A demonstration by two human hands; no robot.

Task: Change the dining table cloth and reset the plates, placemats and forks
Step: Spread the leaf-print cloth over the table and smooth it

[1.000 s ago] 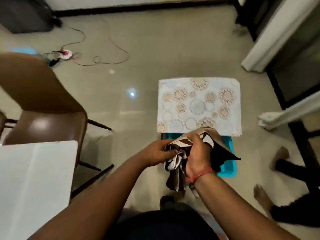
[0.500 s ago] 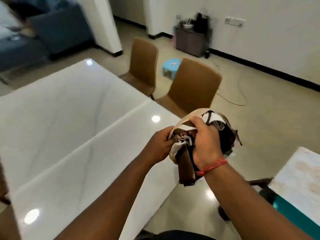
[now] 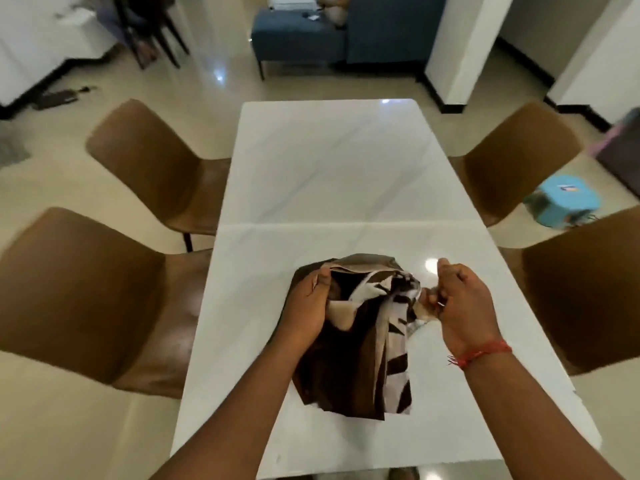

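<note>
Cloth bunched between two hands over the white table

Cloth (image 3: pixel 360 327), brown with white shapes, is all scrunched up in a bundle. It sits between the two hands, over the near half of the white table (image 3: pixel 332 174). Its lower part hangs down toward the person, and it is hard to tell if it rests on the table top.

The left hand (image 3: pixel 308 306) is on the left side of the bundle. Its fingers are curled around the cloth and its thumb presses on the top fold.

The right hand (image 3: pixel 460 299) is on the right side. Its fingers are curled and pinch a small bit of the cloth's edge. A red string (image 3: pixel 481 355) goes around that wrist.

Four brown chairs stand by the table, two on each side, like the near left chair (image 3: pixel 86 292). A blue sofa (image 3: pixel 332 36) is far behind. A small blue stool (image 3: pixel 561 202) sits on the floor to the right.
</note>
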